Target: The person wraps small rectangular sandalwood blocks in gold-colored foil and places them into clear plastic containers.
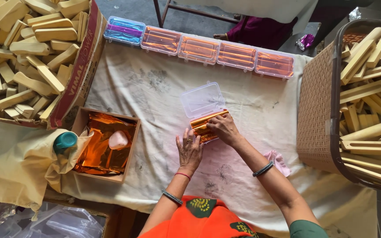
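We see both hands meeting at a small clear plastic box (205, 115) lying on the stained white cloth (155, 88) that covers the table. The right hand (224, 129) presses down on the orange foil-wrapped piece (204, 122) that sits in the box's tray, fingers curled over its near edge; the grip is closed on that piece. The left hand (189, 151) lies flat just beside it on the near left, fingers spread, fingertips touching the tray's near corner and clamping nothing. The box's clear lid (202, 99) stands open on the far side of the two hands.

Farther beyond the grip, a row of shut clear cases (199, 48) runs along the far edge of the cloth, most with orange contents and the leftmost one with purple. To the left of the left hand is a small cardboard box (124, 174) holding crumpled orange foil sheets (98, 145) and a pale pink lump (118, 139). Left of that sits a teal bottle cap (65, 140) poking from a cream cloth bag (27, 172). Farther left, a big carton (82, 61) is heaped with plain wooden blocks (23, 53). To the right of the right hand, well apart, a brown woven basket (316, 110) holds slotted wooden pieces (369, 92). A pink rag (278, 161) lies by the right forearm.
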